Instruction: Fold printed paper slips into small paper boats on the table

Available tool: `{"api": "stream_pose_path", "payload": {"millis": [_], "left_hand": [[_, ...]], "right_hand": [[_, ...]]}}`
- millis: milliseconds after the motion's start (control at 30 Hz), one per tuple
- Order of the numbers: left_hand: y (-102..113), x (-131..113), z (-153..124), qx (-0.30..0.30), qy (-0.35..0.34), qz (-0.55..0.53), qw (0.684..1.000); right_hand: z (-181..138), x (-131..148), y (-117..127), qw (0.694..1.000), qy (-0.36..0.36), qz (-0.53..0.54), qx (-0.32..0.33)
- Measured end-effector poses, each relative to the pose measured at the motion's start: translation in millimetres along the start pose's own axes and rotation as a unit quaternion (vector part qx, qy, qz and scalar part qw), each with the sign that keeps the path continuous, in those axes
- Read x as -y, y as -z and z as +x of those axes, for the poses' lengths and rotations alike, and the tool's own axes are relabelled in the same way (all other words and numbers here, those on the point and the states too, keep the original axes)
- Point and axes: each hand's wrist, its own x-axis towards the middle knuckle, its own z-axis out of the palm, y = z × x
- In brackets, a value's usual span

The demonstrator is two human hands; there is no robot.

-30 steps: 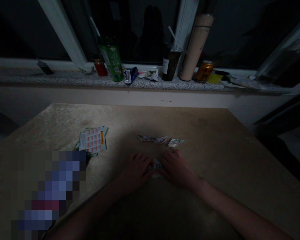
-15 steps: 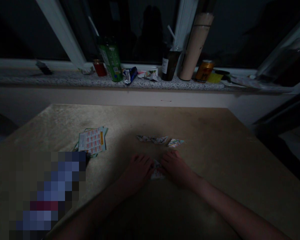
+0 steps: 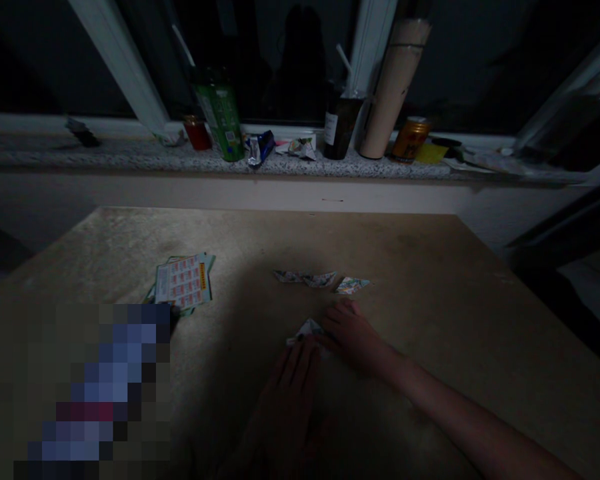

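Note:
A small folded paper (image 3: pixel 307 328) with a pointed top lies on the table in front of me. My left hand (image 3: pixel 289 387) reaches up from below, fingers stretched out flat, their tips pressing on the paper's lower part. My right hand (image 3: pixel 353 337) rests at the paper's right side with curled fingers, thumb and fingertips holding that edge. Just beyond the hands lie a long folded paper strip (image 3: pixel 305 278) with pointed ends and a smaller folded paper piece (image 3: pixel 353 285). Dim light and my fingers hide the lower part of the paper.
Printed cards (image 3: pixel 183 281) are stacked at the left, next to a blurred-out blue object (image 3: pixel 115 373). On the windowsill (image 3: pixel 155 157) stand a green container (image 3: pixel 223 120), a dark cup (image 3: pixel 341 127), a tall pink flask (image 3: pixel 393 93), an orange can (image 3: pixel 410 139) and crumpled wrappers (image 3: pixel 297 148).
My left hand has moved from the paper's left side to below it, and its fingers have straightened onto it. More of the paper's pointed top shows. My right hand has barely moved.

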Motion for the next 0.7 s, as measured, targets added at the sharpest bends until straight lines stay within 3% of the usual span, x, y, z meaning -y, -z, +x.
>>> {"api": "stream_pose_path", "payload": {"millis": [433,700], "left_hand": [[8.1,7.5,10.7,0.08,0.009,-0.095,0.992],[2.7,13.8,10.7,0.072,-0.006,-0.121,0.99]], "right_hand": [[-0.6,0.2,-1.7,1.0,0.009,-0.014,-0.014],[-0.5,3.2,1.2,0.998,0.008,-0.055,0.005]]}}
